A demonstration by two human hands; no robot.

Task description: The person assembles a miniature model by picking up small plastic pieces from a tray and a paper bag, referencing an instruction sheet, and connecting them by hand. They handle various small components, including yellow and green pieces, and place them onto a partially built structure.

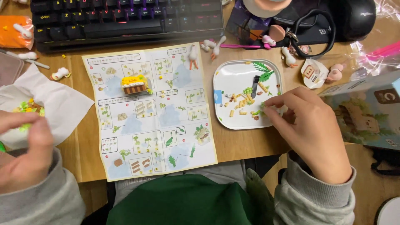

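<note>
Right hand (310,129), fingers pinched together on a small green brick (263,106), over white tray (233,73) toward bench's right edge. Left hand (25,146) at left edge, fingers closed on green bits (24,127) above white tissue (62,104). Instruction sheet (166,121) between.

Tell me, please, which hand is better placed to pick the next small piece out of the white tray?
The right hand, probably: its fingertips already rest at the white tray edge among the small green and tan pieces. The left hand sits far across the instruction sheet, over the white tissue.

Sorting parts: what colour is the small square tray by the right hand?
White, best seen in the head view.
</note>
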